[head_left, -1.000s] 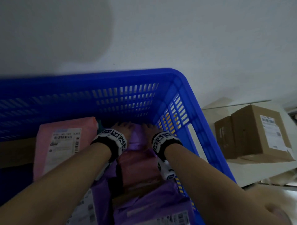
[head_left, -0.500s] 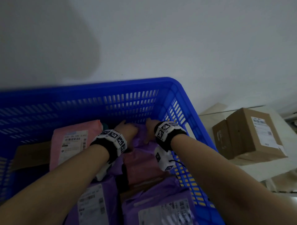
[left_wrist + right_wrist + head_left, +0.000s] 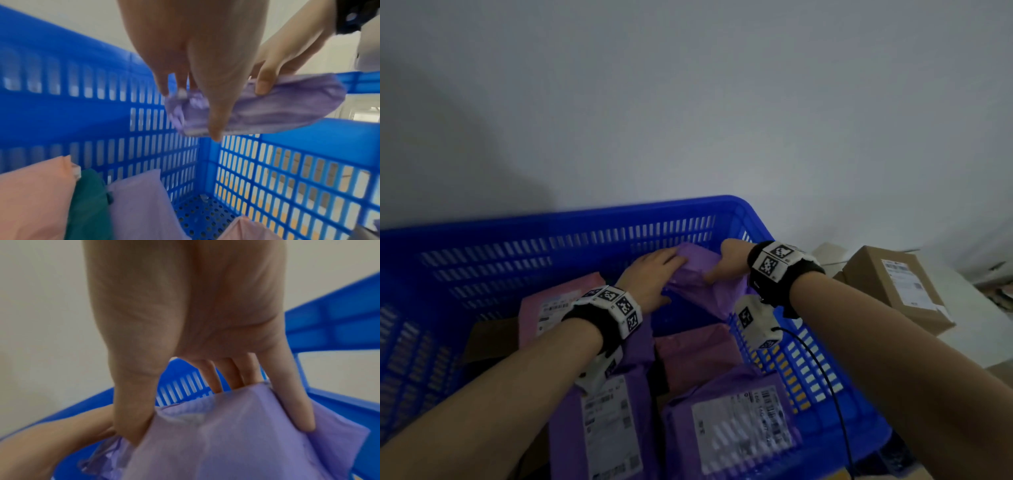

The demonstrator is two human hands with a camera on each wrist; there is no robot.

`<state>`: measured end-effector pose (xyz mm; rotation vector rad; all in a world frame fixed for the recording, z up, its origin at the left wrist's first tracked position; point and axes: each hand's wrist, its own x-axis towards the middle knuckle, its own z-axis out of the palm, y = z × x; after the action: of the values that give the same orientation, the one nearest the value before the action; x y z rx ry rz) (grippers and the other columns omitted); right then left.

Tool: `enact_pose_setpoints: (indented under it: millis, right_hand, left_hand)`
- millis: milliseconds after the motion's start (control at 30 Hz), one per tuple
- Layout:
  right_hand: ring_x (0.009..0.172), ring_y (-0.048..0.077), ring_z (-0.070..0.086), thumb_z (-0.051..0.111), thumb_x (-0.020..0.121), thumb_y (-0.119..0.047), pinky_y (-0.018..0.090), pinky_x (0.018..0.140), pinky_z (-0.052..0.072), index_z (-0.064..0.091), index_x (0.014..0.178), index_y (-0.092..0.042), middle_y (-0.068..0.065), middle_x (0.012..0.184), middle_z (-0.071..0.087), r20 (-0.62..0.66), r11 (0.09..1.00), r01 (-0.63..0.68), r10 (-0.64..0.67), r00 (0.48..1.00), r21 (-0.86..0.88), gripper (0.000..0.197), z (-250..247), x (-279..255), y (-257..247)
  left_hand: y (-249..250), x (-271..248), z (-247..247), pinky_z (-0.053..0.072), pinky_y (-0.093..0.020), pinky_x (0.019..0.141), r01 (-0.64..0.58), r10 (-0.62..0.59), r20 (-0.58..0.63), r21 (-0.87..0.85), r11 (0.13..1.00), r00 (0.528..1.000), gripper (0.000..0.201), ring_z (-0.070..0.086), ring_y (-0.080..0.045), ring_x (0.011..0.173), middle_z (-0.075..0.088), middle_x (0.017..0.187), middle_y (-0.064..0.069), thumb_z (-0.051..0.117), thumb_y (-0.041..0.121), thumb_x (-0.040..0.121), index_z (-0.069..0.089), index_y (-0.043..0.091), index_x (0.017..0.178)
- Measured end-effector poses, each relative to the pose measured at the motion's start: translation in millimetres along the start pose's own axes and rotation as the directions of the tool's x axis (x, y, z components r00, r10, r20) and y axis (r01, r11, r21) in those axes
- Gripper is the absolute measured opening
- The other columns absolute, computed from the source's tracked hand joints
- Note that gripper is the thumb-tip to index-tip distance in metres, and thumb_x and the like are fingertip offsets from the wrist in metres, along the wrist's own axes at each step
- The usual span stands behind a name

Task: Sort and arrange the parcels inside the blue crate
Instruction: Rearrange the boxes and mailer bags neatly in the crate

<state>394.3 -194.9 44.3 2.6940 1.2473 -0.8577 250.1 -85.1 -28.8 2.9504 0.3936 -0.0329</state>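
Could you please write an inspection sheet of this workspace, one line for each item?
Surface: perforated floor of the blue crate, bare in the far right corner.
Job's things: purple parcel held up at that corner; pink parcel, other purple and pink parcels, a green item inside.
Clutter: nothing seen.
Grippers: left hand and right hand both grip the purple parcel.
Cables: black cable hanging from the right wrist unit.
Surroundings: plain wall; cardboard boxes outside the crate, on the right.

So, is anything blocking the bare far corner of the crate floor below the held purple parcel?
Nothing visible: both hands hold the purple parcel above the crate's bare floor corner.
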Motion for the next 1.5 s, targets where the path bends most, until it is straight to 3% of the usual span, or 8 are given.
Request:
enact_pose_setpoints:
  millis: [167, 333, 700, 833, 967, 1100, 1367, 1500]
  right_hand:
    - [0.094, 0.026, 0.063, 0.072, 0.072, -0.053, 0.040, 0.078, 0.058, 0.061, 0.105, -0.003, 0.009, 0.111, 0.061, 0.033, 0.968, -0.022, 0.014, 0.999, 0.249, 0.061, -4.6, -20.6, 6.9]
    - [0.102, 0.032, 0.065, 0.078, 0.055, -0.053, 0.054, 0.076, 0.057, 0.065, 0.107, 0.002, 0.016, 0.115, 0.065, 0.079, 0.875, -0.043, 0.005, 0.997, 0.482, 0.077, -3.3, -31.9, 12.1]
    - [0.096, 0.027, 0.063, 0.075, 0.076, -0.025, 0.052, 0.076, 0.058, 0.067, 0.104, 0.001, 0.013, 0.104, 0.064, 0.059, 0.760, 0.041, -0.104, 0.993, 0.648, 0.039, 4.7, -41.1, -0.8]
    - [0.080, 0.019, 0.061, 0.061, 0.086, -0.003, 0.032, 0.061, 0.061, 0.059, 0.117, 0.001, 0.011, 0.111, 0.057, 0.021, 0.698, 0.064, -0.112, 0.993, 0.713, 0.032, -0.1, -39.3, -3.9]
    - [0.093, 0.033, 0.062, 0.058, 0.088, 0.002, 0.039, 0.082, 0.057, 0.052, 0.128, 0.002, 0.017, 0.127, 0.054, 0.141, 0.650, -0.019, -0.137, 0.981, 0.760, 0.040, 7.5, -36.4, -8.4]
    - [0.091, 0.029, 0.065, 0.057, 0.089, 0.003, 0.031, 0.084, 0.056, 0.051, 0.130, 0.000, 0.018, 0.122, 0.060, 0.129, 0.543, 0.001, -0.202, 0.971, 0.840, 0.042, 24.3, -31.2, -19.3]
    - [0.105, 0.021, 0.060, 0.065, 0.088, -0.017, 0.034, 0.087, 0.051, 0.055, 0.128, -0.011, 0.010, 0.123, 0.060, 0.138, 0.783, 0.088, -0.218, 0.966, 0.616, 0.041, 43.2, -16.7, -36.5]
    - [0.116, 0.024, 0.057, 0.069, 0.085, -0.022, 0.043, 0.095, 0.051, 0.054, 0.131, -0.015, 0.006, 0.129, 0.056, 0.285, 0.882, 0.034, -0.188, 0.940, 0.469, 0.048, 63.4, -13.7, -30.0]
  left_hand:
    - [-1.0, -12.7, -6.9, 0.034, -0.040, 0.112, 0.076, -0.139, -0.208, -0.284, 0.956, 0.968, 0.093, 0.022, -0.025, 0.145, 0.010, 0.159, -0.006, 0.069, 0.013, 0.080, 0.011, 0.025, 0.151]
    - [-16.1, -26.4, -24.0, 0.039, -0.041, 0.107, 0.105, -0.182, -0.193, -0.355, 0.929, 0.964, 0.080, 0.021, -0.024, 0.145, 0.011, 0.159, -0.004, 0.070, 0.023, 0.083, 0.024, 0.037, 0.147]
    - [-35.1, -54.0, -58.1, 0.042, -0.031, 0.097, -0.045, -0.038, -0.254, -0.311, 0.949, 0.966, 0.050, 0.051, -0.018, 0.122, 0.049, 0.136, 0.002, 0.078, 0.024, 0.073, 0.057, 0.019, 0.118]
    - [-41.0, -59.6, -64.5, 0.046, -0.036, 0.087, 0.002, -0.040, -0.161, -0.231, 0.973, 0.986, 0.047, 0.056, -0.019, 0.105, 0.056, 0.120, 0.003, 0.078, 0.027, 0.068, 0.052, 0.016, 0.107]
    - [-47.6, -64.1, -54.9, 0.041, -0.029, 0.075, 0.055, -0.083, -0.150, -0.179, 0.982, 0.985, 0.025, 0.058, -0.022, 0.088, 0.061, 0.096, -0.001, 0.067, 0.010, 0.080, 0.055, 0.010, 0.101]
    - [-43.0, -66.3, -39.0, 0.051, -0.032, 0.084, 0.121, -0.155, -0.101, -0.285, 0.951, 0.983, 0.010, 0.064, -0.017, 0.090, 0.069, 0.094, -0.001, 0.067, 0.013, 0.084, 0.063, 0.012, 0.093]
    - [-36.9, -61.8, -8.3, 0.049, -0.026, 0.077, 0.192, -0.155, 0.180, -0.210, 0.959, 0.971, 0.034, 0.064, -0.019, 0.097, 0.068, 0.109, -0.003, 0.055, 0.009, 0.085, 0.064, 0.019, 0.117]
    - [-27.6, -72.3, 13.8, 0.049, -0.034, 0.094, 0.196, -0.104, 0.335, -0.254, 0.947, 0.937, 0.044, 0.058, -0.017, 0.113, 0.059, 0.130, 0.003, 0.060, 0.044, 0.085, 0.058, 0.030, 0.126]
